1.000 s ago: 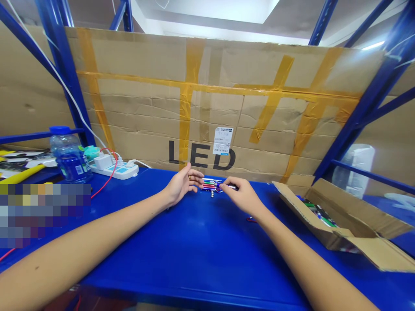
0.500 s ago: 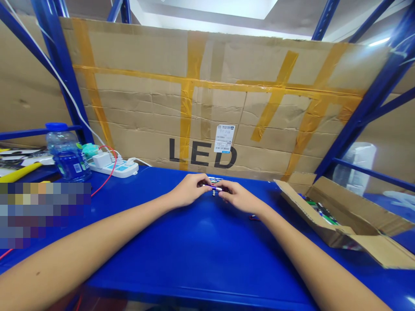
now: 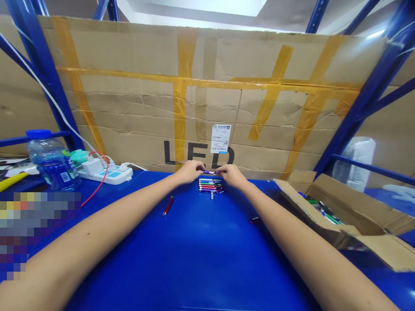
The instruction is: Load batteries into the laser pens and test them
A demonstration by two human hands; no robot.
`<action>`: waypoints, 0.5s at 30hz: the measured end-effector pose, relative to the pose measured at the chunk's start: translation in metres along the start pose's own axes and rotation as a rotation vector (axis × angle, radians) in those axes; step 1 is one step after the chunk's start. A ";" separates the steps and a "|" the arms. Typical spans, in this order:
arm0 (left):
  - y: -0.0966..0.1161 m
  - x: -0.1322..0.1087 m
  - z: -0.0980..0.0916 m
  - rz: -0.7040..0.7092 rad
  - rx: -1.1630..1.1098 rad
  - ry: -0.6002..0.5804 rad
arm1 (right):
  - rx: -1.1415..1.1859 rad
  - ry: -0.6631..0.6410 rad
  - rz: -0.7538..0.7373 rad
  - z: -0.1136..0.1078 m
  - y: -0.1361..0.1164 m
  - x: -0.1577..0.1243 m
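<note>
Between my two hands a slim purple pen-like tube (image 3: pixel 209 172) with silver ends lies level, just beyond a row of similar tubes. My left hand (image 3: pixel 191 171) pinches its left end, and my right hand (image 3: pixel 231 174) has its fingers closed at the right end. Below them sits the row of coloured metal tubes (image 3: pixel 207 185), stacked side by side in blue, green, red and purple. Small silver round pieces (image 3: pixel 212 195) are close in front of the row. A single red tube (image 3: pixel 167 206) rests apart, near my left forearm.
On the right stands an open cardboard box (image 3: pixel 324 224) holding several pens. A small dark red item (image 3: pixel 254 220) lies by my right forearm. At left are a power strip (image 3: pixel 110 173), a red cable (image 3: pixel 106 172) and a blue-capped bottle (image 3: pixel 53 162). A cardboard wall (image 3: pixel 129 116) closes the back.
Both hands have moved away from me with the purple tube, up to the far side of the row. The row and the red tube at left now show. The view has shifted slightly.
</note>
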State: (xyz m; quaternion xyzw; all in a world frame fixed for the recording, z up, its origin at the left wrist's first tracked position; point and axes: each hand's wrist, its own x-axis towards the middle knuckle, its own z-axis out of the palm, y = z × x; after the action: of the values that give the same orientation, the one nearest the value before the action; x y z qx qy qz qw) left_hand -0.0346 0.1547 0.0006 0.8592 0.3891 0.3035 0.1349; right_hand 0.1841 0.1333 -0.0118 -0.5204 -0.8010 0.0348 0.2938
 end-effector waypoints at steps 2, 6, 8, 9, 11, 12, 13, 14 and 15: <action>-0.008 0.006 0.004 -0.012 0.011 -0.018 | -0.090 -0.012 -0.004 0.008 0.005 0.005; -0.019 0.011 0.012 -0.029 0.029 -0.035 | -0.179 -0.051 0.016 0.019 0.008 0.009; -0.022 0.012 0.015 -0.030 0.027 -0.041 | -0.204 -0.070 0.033 0.021 0.008 0.008; -0.023 0.013 0.017 -0.029 0.024 -0.045 | -0.219 -0.078 0.042 0.022 0.008 0.008; -0.024 0.014 0.020 -0.034 0.022 -0.053 | -0.245 -0.093 0.062 0.023 0.007 0.007; -0.025 0.015 0.022 -0.040 0.024 -0.059 | -0.252 -0.101 0.069 0.024 0.007 0.007; -0.025 0.015 0.023 -0.045 0.027 -0.067 | -0.254 -0.110 0.072 0.024 0.008 0.007; -0.024 0.015 0.023 -0.049 0.029 -0.076 | -0.249 -0.118 0.073 0.024 0.008 0.007; -0.024 0.015 0.024 -0.053 0.031 -0.084 | -0.241 -0.129 0.074 0.024 0.009 0.007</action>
State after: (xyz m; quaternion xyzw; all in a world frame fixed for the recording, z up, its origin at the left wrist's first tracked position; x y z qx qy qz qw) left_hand -0.0262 0.1822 -0.0226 0.8626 0.4104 0.2572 0.1458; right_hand 0.1769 0.1491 -0.0317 -0.5778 -0.7968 -0.0173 0.1758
